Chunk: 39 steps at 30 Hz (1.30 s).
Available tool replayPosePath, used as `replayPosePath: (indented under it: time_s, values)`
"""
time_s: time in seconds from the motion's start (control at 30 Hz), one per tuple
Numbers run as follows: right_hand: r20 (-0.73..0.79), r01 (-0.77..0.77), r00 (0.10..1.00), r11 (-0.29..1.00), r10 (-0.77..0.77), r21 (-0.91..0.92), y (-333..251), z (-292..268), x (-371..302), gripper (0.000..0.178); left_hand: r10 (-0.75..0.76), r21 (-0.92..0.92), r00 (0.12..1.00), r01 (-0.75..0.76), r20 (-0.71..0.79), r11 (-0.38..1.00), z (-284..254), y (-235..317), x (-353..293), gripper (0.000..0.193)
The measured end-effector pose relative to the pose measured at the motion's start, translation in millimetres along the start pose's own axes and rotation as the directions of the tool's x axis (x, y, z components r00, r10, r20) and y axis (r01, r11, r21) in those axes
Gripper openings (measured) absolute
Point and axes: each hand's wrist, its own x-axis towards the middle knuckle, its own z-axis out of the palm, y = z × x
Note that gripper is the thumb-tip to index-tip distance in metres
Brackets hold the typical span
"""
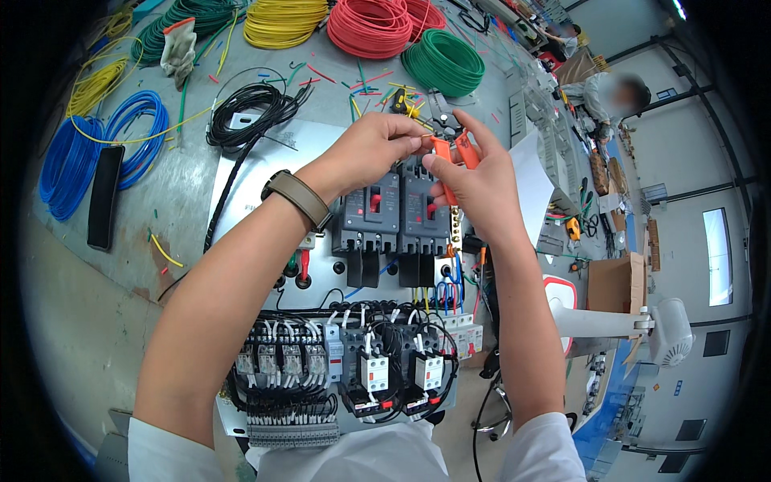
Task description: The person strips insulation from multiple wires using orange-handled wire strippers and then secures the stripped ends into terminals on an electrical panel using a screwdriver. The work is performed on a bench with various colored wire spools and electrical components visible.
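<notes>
My right hand [480,178] is closed around orange-handled wire strippers [443,146], whose metal jaws point away from me. Beside the jaws, my left hand [377,153] pinches thumb and forefinger together; what lies between the fingertips is too small to make out. Both hands hover over two dark grey circuit breakers [371,210] with red toggles, mounted side by side on a metal panel [233,189]. Black flaps hang from their near ends. Lower on the panel are relays [281,360], black contactors with white blocks [374,373] and a grey terminal strip [293,434].
Coils of yellow [285,22], red [368,28], green [443,63], blue [71,169] and black wire [250,116] lie around. A phone [105,198] and a glove [178,52] rest at left. A white fan-like device [671,331] stands right. Another person [602,100] works far right.
</notes>
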Motion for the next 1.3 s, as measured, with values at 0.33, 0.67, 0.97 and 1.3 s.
replayPosePath:
  time_s: [0.33, 0.67, 0.97, 1.3]
  values:
    - [0.026, 0.363, 0.898, 0.705, -0.44, -0.608, 15, 3, 1, 0.069, -0.006, 0.045, 1.0, 0.005, 0.012, 0.999, 2, 0, 2, 0.025]
    - [-0.007, 0.253, 0.962, 0.9, -0.273, -0.355, 4, 9, 3, 0.074, 0.007, -0.042, 1.0, -0.007, -0.016, 0.999, -1, -5, 4, 0.026]
    - [-0.04, 0.023, 0.999, 0.998, -0.02, 0.065, 12, 16, 0, 0.071, -0.015, -0.034, 1.0, 0.014, -0.024, 0.999, -1, -5, 3, 0.027]
    - [-0.019, 0.381, 0.88, 0.729, -0.475, -0.569, 24, 10, 7, 0.067, -0.02, -0.035, 0.999, 0.018, -0.032, 0.999, 3, 0, 4, 0.028]
